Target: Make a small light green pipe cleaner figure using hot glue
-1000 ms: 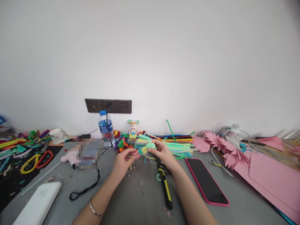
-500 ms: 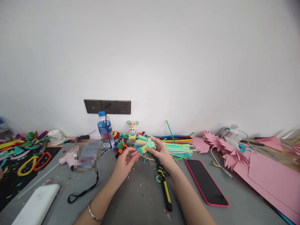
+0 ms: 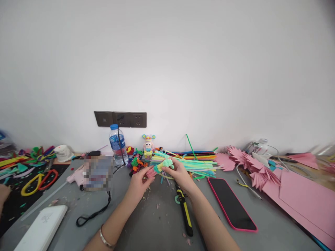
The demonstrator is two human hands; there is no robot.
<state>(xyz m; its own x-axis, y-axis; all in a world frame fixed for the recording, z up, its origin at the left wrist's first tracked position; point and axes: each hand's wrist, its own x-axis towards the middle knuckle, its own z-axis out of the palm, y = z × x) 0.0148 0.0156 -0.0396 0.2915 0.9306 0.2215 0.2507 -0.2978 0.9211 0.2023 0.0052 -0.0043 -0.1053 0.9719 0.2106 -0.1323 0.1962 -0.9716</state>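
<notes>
A small fuzzy pipe-cleaner figure (image 3: pixel 161 166), pink at one end, then teal, yellow and mint green, is held between both hands above the grey table. My left hand (image 3: pixel 140 182) pinches the pink end with thumb and fingers. My right hand (image 3: pixel 181 174) is closed around the green and yellow end, its thumb in front. Behind the hands lies a bundle of pastel pipe cleaners (image 3: pixel 199 164). A finished-looking toy figure (image 3: pixel 148 146) with big eyes and round ears stands upright beside it. Black-and-yellow pliers (image 3: pixel 185 212) lie below my right hand.
A phone (image 3: pixel 232 205) lies right, near pink paper sheets (image 3: pixel 306 205) and folded pink fans (image 3: pixel 240 157). At left are a water bottle (image 3: pixel 117 144), pink glue gun (image 3: pixel 75 178), white power bank (image 3: pixel 42 228) and scissors (image 3: pixel 47 181). Another person's hand (image 3: pixel 3 195) shows at the left edge.
The figure has tilted slightly in my fingers, and more of its pink end shows. Another person's hand has come in at the left edge. The view has shifted a little.
</notes>
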